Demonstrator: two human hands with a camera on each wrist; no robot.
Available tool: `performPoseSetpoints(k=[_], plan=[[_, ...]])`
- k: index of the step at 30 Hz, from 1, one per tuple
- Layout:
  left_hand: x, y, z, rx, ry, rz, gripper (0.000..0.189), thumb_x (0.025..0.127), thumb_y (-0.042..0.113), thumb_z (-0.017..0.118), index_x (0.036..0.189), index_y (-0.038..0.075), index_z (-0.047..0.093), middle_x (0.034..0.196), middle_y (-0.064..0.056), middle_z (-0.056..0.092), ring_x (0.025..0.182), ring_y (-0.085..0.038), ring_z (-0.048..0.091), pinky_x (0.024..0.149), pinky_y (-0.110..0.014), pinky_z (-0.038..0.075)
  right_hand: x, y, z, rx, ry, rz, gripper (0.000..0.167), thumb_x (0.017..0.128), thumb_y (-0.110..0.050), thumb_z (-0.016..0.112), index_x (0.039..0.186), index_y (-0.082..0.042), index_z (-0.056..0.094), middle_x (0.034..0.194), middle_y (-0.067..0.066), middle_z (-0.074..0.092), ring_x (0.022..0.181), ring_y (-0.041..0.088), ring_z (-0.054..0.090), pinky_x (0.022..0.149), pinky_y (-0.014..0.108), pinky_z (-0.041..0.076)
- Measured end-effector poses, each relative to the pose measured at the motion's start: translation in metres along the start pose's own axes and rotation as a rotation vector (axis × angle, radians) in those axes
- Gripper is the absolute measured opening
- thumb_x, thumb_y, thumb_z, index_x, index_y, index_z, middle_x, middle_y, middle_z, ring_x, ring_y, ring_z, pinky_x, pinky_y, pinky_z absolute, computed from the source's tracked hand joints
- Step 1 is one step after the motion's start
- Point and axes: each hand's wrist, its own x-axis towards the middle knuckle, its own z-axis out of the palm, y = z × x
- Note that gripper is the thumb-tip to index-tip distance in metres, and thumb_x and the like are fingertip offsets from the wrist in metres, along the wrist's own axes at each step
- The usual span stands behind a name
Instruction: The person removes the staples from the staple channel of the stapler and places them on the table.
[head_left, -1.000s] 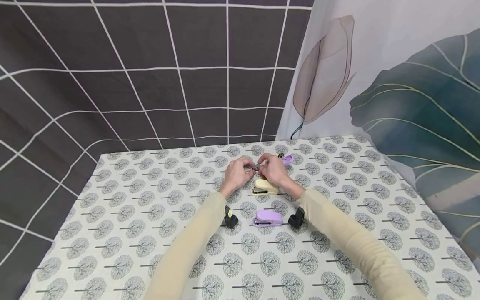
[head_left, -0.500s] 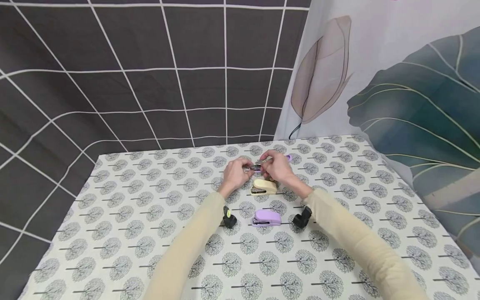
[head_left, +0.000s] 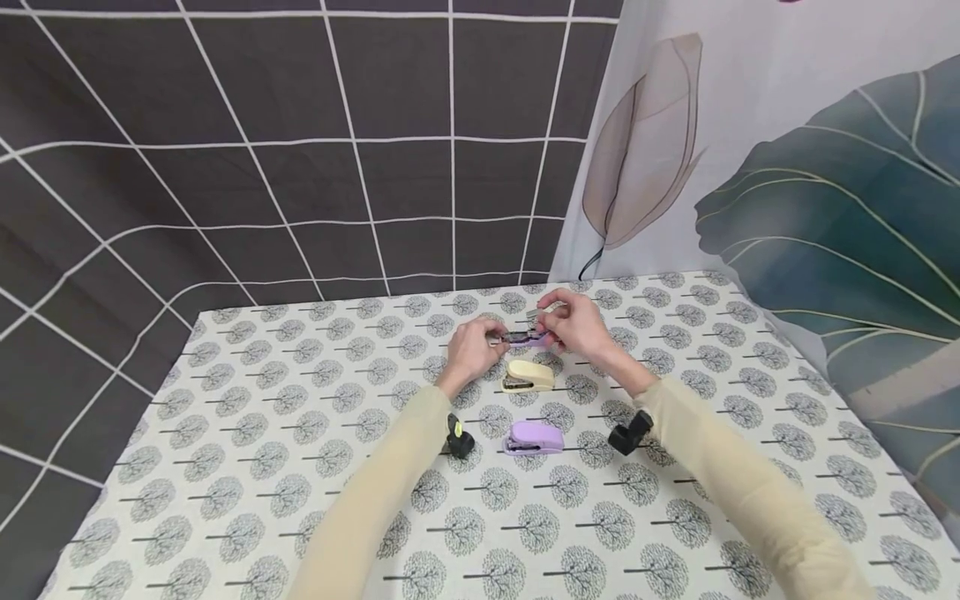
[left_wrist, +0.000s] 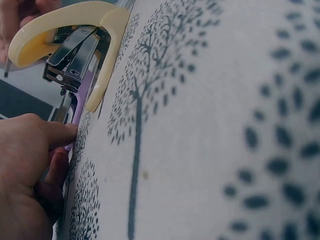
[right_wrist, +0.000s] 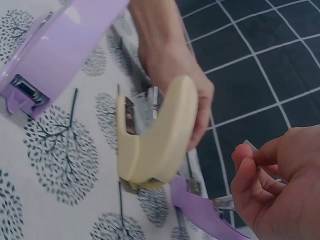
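1. Three staplers made a loose row running from near the far edge of the table (head_left: 225, 467) toward its near edge; white cloth printed with grey trees covered the top.
2. Farthest lay the opened purple plastic stapler with a silver-and-dark metal channel (head_left: 528, 337), stretched sideways between both hands.
3. The left hand (head_left: 472, 348) had its thumb and fingers curled in, gripping that stapler's end on the side of the table's left edge.
4. The right hand (head_left: 579, 327) had thumb and fingertips drawn together, pinching a small thin grey strip (head_left: 536, 314) near the stapler's other end; whether its lower fingers touched the stapler could not be told.
5. Just beside them, toward the near edge, stood the curved cream plastic stapler (head_left: 531, 372), its mouth gaping toward the left edge.
6. Nearest the near edge rested the rounded lilac plastic stapler (head_left: 535, 437), facing the same way.
7. Behind the far edge hung a dark grey curtain with white grid lines (head_left: 405, 179).
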Motion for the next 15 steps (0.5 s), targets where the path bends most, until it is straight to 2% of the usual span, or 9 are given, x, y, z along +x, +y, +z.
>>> performPoseSetpoints(k=[4, 15], plan=[[0.000, 0.001, 0.000, -0.005, -0.004, -0.002, 0.026, 0.086, 0.018, 0.079, 0.112, 0.015, 0.072, 0.114, 0.001, 0.070, 0.096, -0.019, 0.065, 0.080, -0.033, 0.051, -0.002, -0.001, -0.013, 0.014, 0.012, -0.010, 0.020, 0.097, 0.002, 0.059, 0.116, 0.005, 0.057, 0.092, 0.028, 0.069, 0.066, 0.034, 0.066, 0.047, 0.030, 0.050], [0.000, 0.000, 0.001, 0.006, -0.006, -0.001, 0.026, 0.087, 0.020, 0.078, 0.112, 0.016, 0.072, 0.115, 0.001, 0.069, 0.100, -0.019, 0.065, 0.084, -0.035, 0.050, -0.007, 0.009, -0.042, 0.107, 0.044, 0.066, 0.029, 0.098, 0.000, 0.059, 0.125, 0.007, 0.052, 0.098, 0.026, 0.070, 0.065, 0.019, 0.066, 0.051, 0.028, 0.052]])
